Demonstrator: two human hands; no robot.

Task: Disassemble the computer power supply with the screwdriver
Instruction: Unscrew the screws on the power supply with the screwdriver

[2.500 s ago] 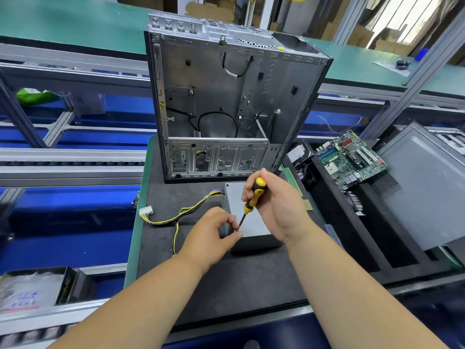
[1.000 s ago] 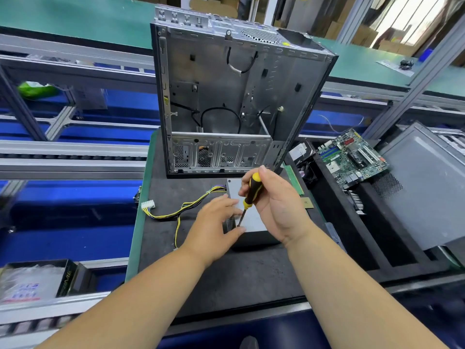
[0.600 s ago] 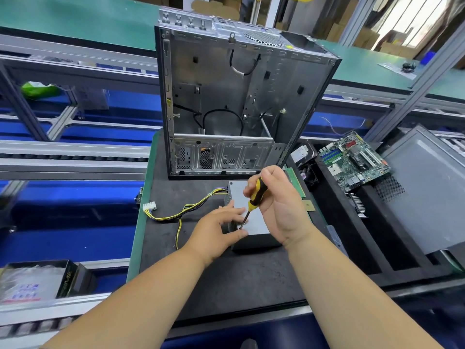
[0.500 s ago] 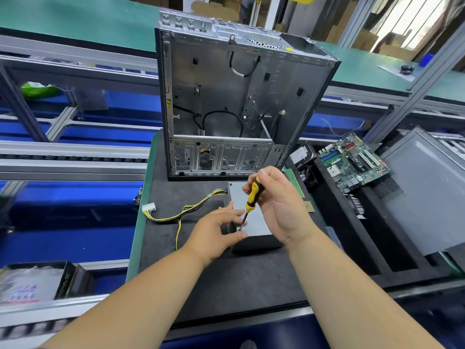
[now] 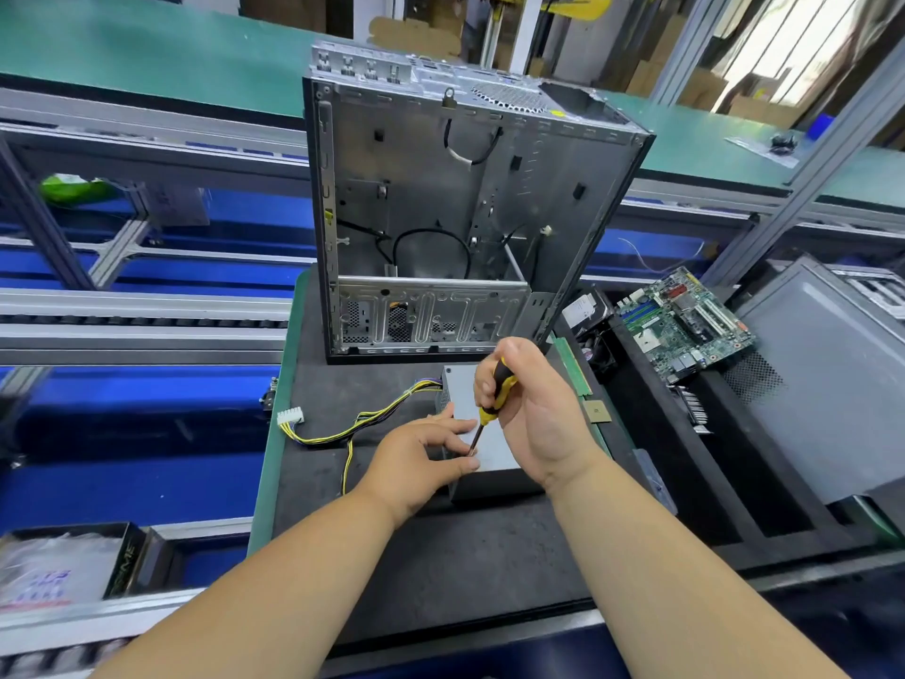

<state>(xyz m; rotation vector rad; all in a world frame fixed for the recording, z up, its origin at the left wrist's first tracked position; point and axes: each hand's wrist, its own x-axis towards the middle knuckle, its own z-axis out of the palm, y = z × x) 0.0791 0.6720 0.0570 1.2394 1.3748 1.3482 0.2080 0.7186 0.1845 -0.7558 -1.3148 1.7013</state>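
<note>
Centrally, the grey power supply (image 5: 492, 453) lies flat on the black mat (image 5: 440, 556), just in front of the gutted computer case (image 5: 455, 213), its yellow-and-black cable bundle (image 5: 362, 426) trailing left. The right hand (image 5: 534, 414) grips the yellow-and-black screwdriver (image 5: 494, 399), its tip set on the unit's top near the left edge. The left hand (image 5: 426, 455) steadies the housing, thumb and fingers curled round that edge beside the tip. Step in hand, apparently: loosening a cover screw, itself too small to make out. The next move calls for firm downward pressure, a seated tip and a braced housing.
</note>
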